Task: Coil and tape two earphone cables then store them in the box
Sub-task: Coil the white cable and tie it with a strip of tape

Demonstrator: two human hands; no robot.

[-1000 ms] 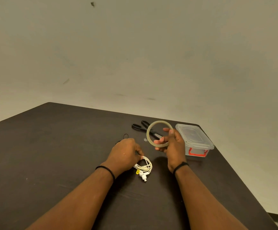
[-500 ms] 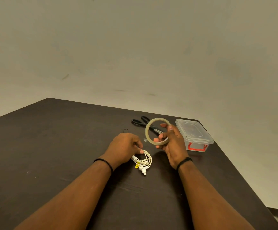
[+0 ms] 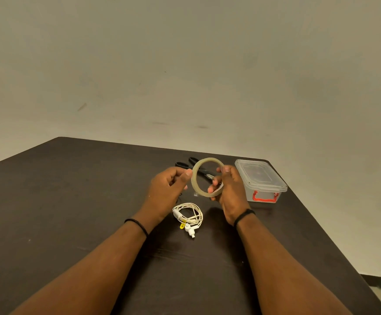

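— Any writing, labels or numbers to read here?
— None. Nothing legible shows anywhere in the head view.
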